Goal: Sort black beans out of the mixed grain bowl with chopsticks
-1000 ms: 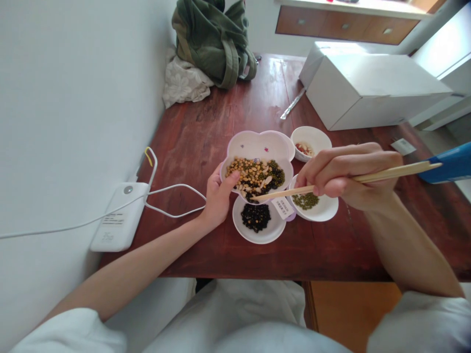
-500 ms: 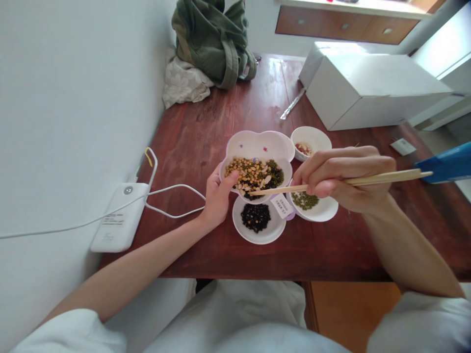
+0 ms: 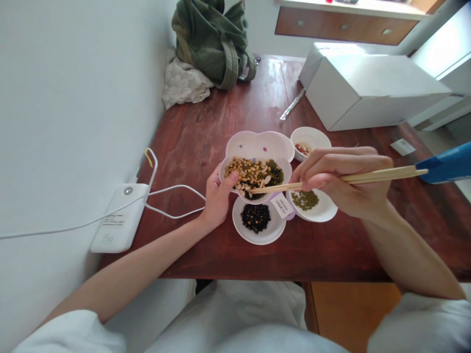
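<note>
At centre, the left hand (image 3: 218, 200) pinches a bowl (image 3: 253, 145) of beans (image 3: 252, 169); at right, the right hand (image 3: 348, 179) grips chopsticks (image 3: 382, 174).

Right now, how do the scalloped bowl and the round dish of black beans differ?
The scalloped bowl has a lobed, lilac-edged rim; the round dish has a plain white one.
The scalloped bowl is gripped by the left hand; the round dish is not held.
The scalloped bowl contains mixed tan, green and black beans; the round dish contains mostly black beans.
Both have whitish insides.
</note>
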`<move>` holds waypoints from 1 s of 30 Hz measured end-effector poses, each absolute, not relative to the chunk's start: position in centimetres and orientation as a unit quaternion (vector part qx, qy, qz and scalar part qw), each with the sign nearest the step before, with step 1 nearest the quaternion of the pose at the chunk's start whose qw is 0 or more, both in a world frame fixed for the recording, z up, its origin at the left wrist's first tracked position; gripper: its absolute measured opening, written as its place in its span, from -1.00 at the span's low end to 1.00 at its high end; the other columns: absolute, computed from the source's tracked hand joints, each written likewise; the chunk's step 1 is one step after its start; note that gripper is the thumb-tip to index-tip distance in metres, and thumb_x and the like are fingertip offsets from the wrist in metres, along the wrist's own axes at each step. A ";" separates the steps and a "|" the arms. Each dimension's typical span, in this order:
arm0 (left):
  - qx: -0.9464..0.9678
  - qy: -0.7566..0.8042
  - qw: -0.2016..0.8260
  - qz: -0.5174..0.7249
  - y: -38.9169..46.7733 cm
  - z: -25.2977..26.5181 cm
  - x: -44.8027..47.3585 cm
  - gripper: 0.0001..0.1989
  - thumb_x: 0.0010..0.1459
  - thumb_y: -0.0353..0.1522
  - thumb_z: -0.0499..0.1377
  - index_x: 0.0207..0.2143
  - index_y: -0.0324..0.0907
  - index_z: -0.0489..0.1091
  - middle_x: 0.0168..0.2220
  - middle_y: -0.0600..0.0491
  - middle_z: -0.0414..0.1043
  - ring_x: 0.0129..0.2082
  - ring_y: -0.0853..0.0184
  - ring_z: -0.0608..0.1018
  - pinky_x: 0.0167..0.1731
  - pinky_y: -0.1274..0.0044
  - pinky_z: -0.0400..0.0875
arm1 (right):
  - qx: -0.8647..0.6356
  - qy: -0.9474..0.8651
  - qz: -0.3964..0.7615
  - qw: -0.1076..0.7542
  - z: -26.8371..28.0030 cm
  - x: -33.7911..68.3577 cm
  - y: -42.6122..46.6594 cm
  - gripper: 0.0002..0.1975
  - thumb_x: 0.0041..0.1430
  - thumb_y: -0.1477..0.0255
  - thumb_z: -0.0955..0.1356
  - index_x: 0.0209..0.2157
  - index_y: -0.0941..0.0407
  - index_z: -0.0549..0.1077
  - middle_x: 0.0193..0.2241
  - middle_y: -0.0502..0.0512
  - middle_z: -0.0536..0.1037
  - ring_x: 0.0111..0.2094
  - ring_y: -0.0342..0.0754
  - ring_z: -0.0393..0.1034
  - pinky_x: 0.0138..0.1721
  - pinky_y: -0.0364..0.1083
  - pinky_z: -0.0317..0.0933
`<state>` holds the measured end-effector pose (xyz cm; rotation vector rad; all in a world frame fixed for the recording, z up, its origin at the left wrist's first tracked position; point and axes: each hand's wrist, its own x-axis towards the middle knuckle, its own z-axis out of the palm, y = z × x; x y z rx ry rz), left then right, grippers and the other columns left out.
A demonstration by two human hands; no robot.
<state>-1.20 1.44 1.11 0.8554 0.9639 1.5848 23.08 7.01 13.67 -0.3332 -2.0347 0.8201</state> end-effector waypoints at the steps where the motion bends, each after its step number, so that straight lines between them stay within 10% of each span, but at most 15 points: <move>1: 0.358 0.399 0.524 0.662 1.5 1.0 -1.2 -0.50 0.29 -0.03 0.51 0.11 -0.14 0.65 0.02 -0.08 0.76 0.07 -0.02 0.78 0.11 0.23 0.71 | -0.132 -0.823 0.323 0.448 13.6 23.0 6.9 -0.80 0.39 0.28 0.61 -0.34 0.03 0.72 -0.44 0.07 0.72 -0.45 0.00 0.63 -0.44 -0.04 0.43; 30: 0.375 0.401 0.516 0.657 1.5 0.7 -1.3 -0.52 0.32 -0.02 0.47 0.11 -0.13 0.63 -0.01 -0.07 0.74 0.00 0.05 0.76 0.04 0.28 0.69 | -0.087 -0.838 0.331 0.425 13.9 23.3 6.6 -0.75 0.46 0.36 0.55 -0.37 0.08 0.66 -0.40 0.08 0.71 -0.42 -0.05 0.66 -0.42 -0.10 0.50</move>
